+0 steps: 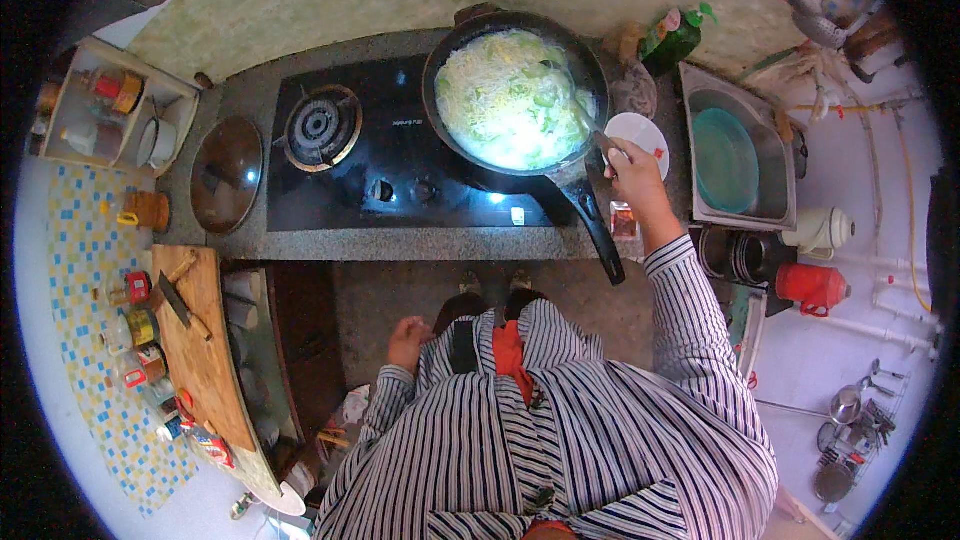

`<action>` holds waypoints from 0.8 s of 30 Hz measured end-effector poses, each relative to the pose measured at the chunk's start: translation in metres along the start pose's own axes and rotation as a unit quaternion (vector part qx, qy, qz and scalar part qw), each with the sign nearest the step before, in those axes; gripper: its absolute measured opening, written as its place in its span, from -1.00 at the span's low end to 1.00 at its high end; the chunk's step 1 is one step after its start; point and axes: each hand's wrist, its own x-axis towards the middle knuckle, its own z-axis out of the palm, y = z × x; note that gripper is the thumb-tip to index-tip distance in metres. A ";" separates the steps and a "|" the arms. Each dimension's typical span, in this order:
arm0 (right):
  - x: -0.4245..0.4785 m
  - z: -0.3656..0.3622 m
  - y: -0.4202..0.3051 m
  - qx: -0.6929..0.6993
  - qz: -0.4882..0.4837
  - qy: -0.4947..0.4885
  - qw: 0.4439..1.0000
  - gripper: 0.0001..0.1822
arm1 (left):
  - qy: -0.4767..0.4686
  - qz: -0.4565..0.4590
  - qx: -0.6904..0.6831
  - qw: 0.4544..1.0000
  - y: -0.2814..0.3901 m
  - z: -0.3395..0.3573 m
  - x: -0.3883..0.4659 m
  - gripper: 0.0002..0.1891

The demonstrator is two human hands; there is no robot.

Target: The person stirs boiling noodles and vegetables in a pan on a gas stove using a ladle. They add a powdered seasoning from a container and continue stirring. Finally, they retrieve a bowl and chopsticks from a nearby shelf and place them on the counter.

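Observation:
My right hand (pixel 636 169) is wrapped around the handle of a metal ladle or spatula (pixel 589 122). Its head dips into a black frying pan (pixel 600 82) on the right burner, partly sunk in the food. Thin pale noodles (pixel 487 71) and green vegetable pieces (pixel 536 120) fill the pan in a whitish liquid, with bright glare on the near side. The pan's long black handle (pixel 596 236) juts over the counter's front edge, left of my right forearm. My left hand (pixel 409 341) hangs low beside my body, loosely curled, with nothing visible in it.
Left of the pan is a bare gas burner (pixel 322 127); a glass lid (pixel 226 174) lies beyond it. A white plate (pixel 649 136) sits beside my right hand, near the sink (pixel 776 202) with a green basin (pixel 726 159). A cleaver (pixel 180 304) rests on a wooden board (pixel 199 371).

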 end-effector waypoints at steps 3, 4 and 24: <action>-0.018 -0.008 -0.012 0.211 0.118 -0.067 0.968 -0.68 | 0.001 -0.031 0.034 0.999 0.008 0.000 -0.003 -0.74; -0.023 -0.008 -0.017 0.229 0.132 -0.066 0.962 -0.68 | -0.003 -0.024 0.024 0.999 0.005 0.000 -0.001 -0.74; -0.044 -0.001 -0.033 -0.314 -0.312 0.048 0.895 -0.64 | 0.002 -0.023 0.038 0.999 0.026 0.009 -0.004 -0.75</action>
